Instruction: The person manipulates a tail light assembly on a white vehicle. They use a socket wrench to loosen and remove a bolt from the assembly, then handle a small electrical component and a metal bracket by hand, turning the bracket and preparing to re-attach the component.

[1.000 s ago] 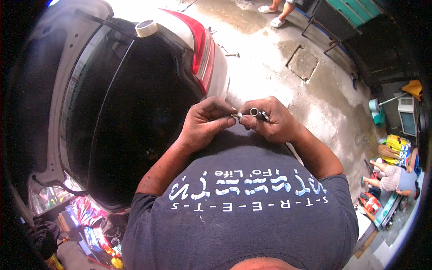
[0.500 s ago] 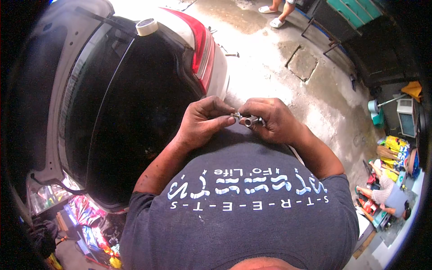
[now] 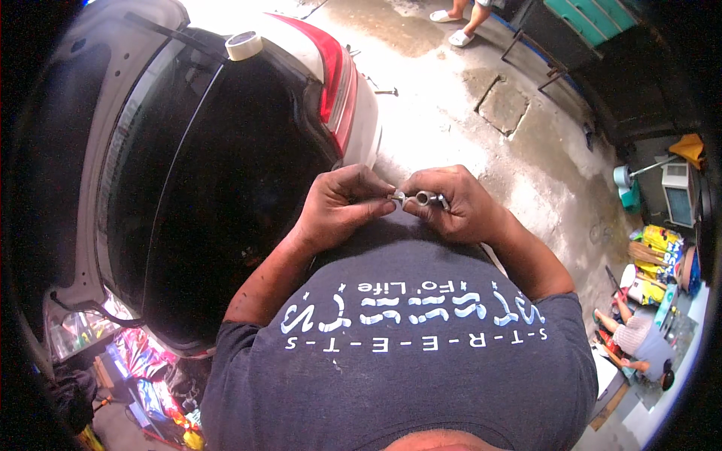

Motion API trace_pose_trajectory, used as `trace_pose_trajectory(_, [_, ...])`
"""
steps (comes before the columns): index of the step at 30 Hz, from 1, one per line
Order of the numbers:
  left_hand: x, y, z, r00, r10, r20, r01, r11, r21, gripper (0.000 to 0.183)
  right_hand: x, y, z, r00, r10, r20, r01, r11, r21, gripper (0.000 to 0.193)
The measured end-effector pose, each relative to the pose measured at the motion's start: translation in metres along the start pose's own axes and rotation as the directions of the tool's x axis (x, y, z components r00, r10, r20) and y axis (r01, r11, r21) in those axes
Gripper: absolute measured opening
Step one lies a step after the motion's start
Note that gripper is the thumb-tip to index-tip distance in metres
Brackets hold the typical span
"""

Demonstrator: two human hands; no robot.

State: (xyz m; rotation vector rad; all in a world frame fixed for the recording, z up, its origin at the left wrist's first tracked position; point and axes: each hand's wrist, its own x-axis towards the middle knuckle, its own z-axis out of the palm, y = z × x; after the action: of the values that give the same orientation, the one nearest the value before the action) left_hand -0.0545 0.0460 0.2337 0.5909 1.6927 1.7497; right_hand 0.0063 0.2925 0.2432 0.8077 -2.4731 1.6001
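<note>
In front of my chest, my left hand (image 3: pixel 342 201) pinches a small metal bolt (image 3: pixel 399 198) between thumb and forefinger. A pale, washer-like part shows on it, between the two hands. My right hand (image 3: pixel 450 199) is closed around a silver socket wrench (image 3: pixel 424 198), its hollow round end facing up and a thin metal piece sticking out beside it. The thumb and forefinger of that hand also meet at the bolt, touching or nearly touching it. My fingers hide most of both metal pieces.
On my left is the open trunk of a white car (image 3: pixel 365 124), with a tape roll (image 3: pixel 244 46) on its edge. One person (image 3: pixel 460 34) stands far ahead in white slippers. Another person (image 3: pixel 643 338) sits low at the right, among bags (image 3: pixel 658 252) and tools.
My hands have barely shifted; the socket wrench has turned slightly and the bolt's pale part sits a little differently between my fingertips. The person at the right has leaned lower.
</note>
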Motion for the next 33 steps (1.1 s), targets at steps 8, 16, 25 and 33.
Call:
trace_pose_trajectory(8, [-0.001, -0.003, 0.002, 0.999, 0.036, 0.008, -0.036, 0.999, 0.029, 0.028, -0.001, 0.001, -0.003, 0.919, 0.356, 0.168, -0.394, 0.821, 0.413, 0.036])
trace_pose_trajectory(16, [-0.003, 0.011, 0.002, 1.0, -0.017, -0.015, 0.017, 1.0, -0.006, 0.024, -0.001, -0.004, -0.008, 0.936, 0.331, 0.117, -0.348, 0.917, 0.192, 0.029])
trace_pose_trajectory(25, [-0.004, 0.021, 0.011, 0.999, 0.025, -0.029, -0.018, 0.97, 0.244, 0.019, -0.005, -0.001, -0.008, 0.945, 0.306, 0.117, -0.327, 0.898, 0.296, 0.022])
trace_pose_trajectory(33, [-0.009, 0.033, 0.015, 0.998, 0.036, -0.044, -0.029, 0.988, 0.151, 0.027, -0.004, -0.004, -0.016, 0.943, 0.31, 0.123, -0.33, 0.918, 0.22, 0.024])
